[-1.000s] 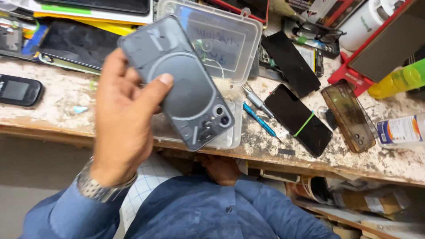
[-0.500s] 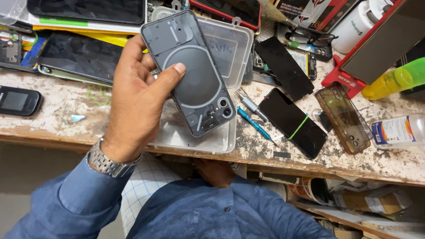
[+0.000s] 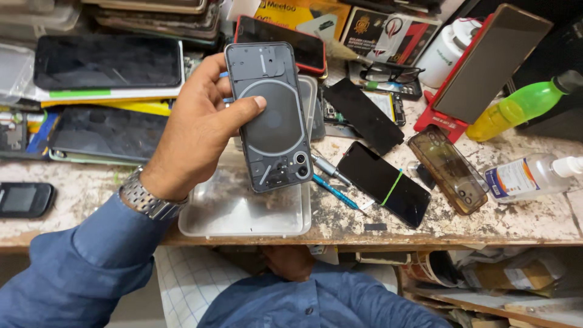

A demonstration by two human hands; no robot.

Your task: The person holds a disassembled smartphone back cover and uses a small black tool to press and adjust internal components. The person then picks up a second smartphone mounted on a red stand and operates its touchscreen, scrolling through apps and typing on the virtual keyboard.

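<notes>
Above the front edge of the surface [image 3: 425,234], my left hand [image 3: 197,130] holds a grey phone [image 3: 270,115] up with its back toward me.

Nearest me, my right hand [image 3: 290,261] rests low under the surface edge against my blue shirt; its fingers are mostly hidden, so I cannot tell whether they are spread or closed. My left fingers are wrapped around the phone's left edge, thumb [image 3: 246,109] pressed across its back, cameras at the lower end. Directly beneath it lies a clear plastic tray [image 3: 243,212]. Just right of the tray lie a blue pen-like tool [image 3: 334,191], a black phone with a green band [image 3: 384,182] and a brown see-through case [image 3: 448,169]. Farther back stand a green bottle [image 3: 522,106] and a red stand [image 3: 443,124].
</notes>
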